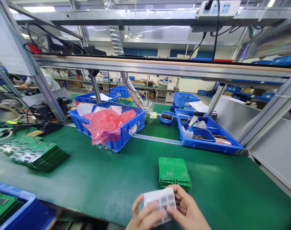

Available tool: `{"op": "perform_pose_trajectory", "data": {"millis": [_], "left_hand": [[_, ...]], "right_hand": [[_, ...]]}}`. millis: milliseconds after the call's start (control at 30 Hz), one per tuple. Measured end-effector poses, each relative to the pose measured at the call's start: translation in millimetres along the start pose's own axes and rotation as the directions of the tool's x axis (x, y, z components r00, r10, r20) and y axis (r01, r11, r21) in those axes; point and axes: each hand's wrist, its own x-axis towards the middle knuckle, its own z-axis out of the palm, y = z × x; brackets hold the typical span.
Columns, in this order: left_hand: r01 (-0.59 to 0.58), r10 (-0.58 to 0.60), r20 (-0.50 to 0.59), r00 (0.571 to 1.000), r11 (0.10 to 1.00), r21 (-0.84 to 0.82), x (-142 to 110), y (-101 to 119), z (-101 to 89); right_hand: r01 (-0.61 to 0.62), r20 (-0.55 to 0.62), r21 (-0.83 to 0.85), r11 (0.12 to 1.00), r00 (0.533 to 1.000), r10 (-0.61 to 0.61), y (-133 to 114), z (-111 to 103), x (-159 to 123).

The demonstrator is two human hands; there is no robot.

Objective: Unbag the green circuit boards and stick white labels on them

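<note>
A small white sheet of printed labels is held up between both hands near the table's front edge. My right hand grips its right side, thumb on the front and fingers behind. My left hand closes on the left side, with slightly blurred fingers lying across the front and covering part of the print. Just beyond the sheet lies a short stack of green circuit boards.
A blue bin with pink bubble wrap stands at centre left. Fanned populated boards lie left. A blue tray at right holds small parts and a bottle. Another blue bin holds boards at front left. A metal shelf beam crosses above.
</note>
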Motion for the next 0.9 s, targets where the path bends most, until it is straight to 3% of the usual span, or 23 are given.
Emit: {"op": "perform_pose_trajectory", "data": {"millis": [67, 167, 233, 300, 400, 467, 600, 667, 900], "left_hand": [[0.232, -0.244, -0.108, 0.964, 0.966, -0.114, 6, 9, 4.8], [0.57, -0.616, 0.025, 0.787, 0.712, -0.411, 18, 25, 3.3], [0.679, -0.708, 0.165, 0.686, 0.542, -0.496, 28, 33, -0.3], [0.725, -0.74, 0.227, 0.633, 0.465, -0.508, 36, 39, -3.2], [0.725, -0.741, 0.238, 0.628, 0.447, -0.524, 43, 44, -4.2], [0.728, -0.738, 0.255, 0.625, 0.433, -0.532, 44, 46, -3.7], [0.795, -0.805, 0.278, 0.523, 0.343, -0.501, 41, 50, -3.1], [0.812, -0.829, 0.262, 0.494, 0.333, -0.479, 40, 51, -3.3], [0.794, -0.818, 0.211, 0.535, 0.4, -0.458, 37, 50, -2.6]], "right_hand": [[0.035, -0.116, -0.065, 0.997, 0.992, -0.043, 6, -2, -11], [0.071, -0.149, -0.163, 0.984, 0.984, -0.095, 11, -7, -24], [0.129, -0.149, -0.278, 0.952, 0.973, -0.176, 13, -11, -28], [0.186, -0.154, -0.429, 0.884, 0.949, -0.274, 13, -14, -30], [0.209, -0.154, -0.578, 0.789, 0.921, -0.357, 11, -15, -29], [0.219, -0.152, -0.597, 0.771, 0.914, -0.377, 11, -14, -30], [0.225, -0.227, -0.554, 0.801, 0.886, -0.405, 17, -7, -33], [0.205, -0.291, -0.531, 0.822, 0.867, -0.404, 21, -3, -34], [0.253, -0.335, -0.34, 0.906, 0.868, -0.367, 28, 1, -28]]}}
